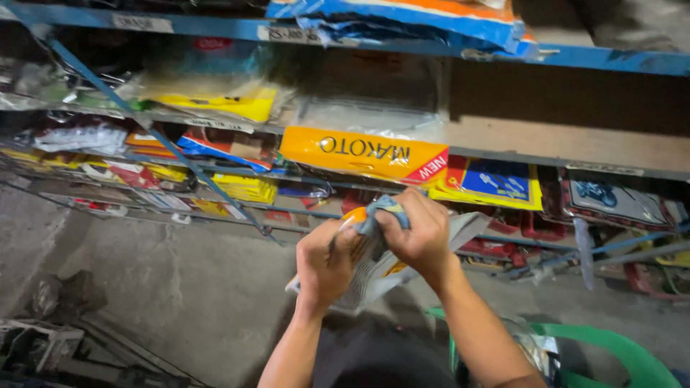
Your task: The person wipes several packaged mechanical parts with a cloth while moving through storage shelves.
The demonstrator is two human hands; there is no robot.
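Observation:
My left hand (325, 260) grips a flat plastic-wrapped packet (374, 276), white with an orange edge, held in front of a metal rack. My right hand (418, 233) presses a bluish-grey cloth (379, 214) against the top of that packet. Both hands sit close together, just below a yellow packaged item (363, 153) lying on a shelf.
Blue metal shelving (611, 59) holds several flat packets in yellow, red and blue wrappers. A diagonal blue brace (144, 129) crosses the left side. Bare concrete floor (180, 287) lies below. A green plastic chair (611, 345) stands at lower right, dark clutter at lower left.

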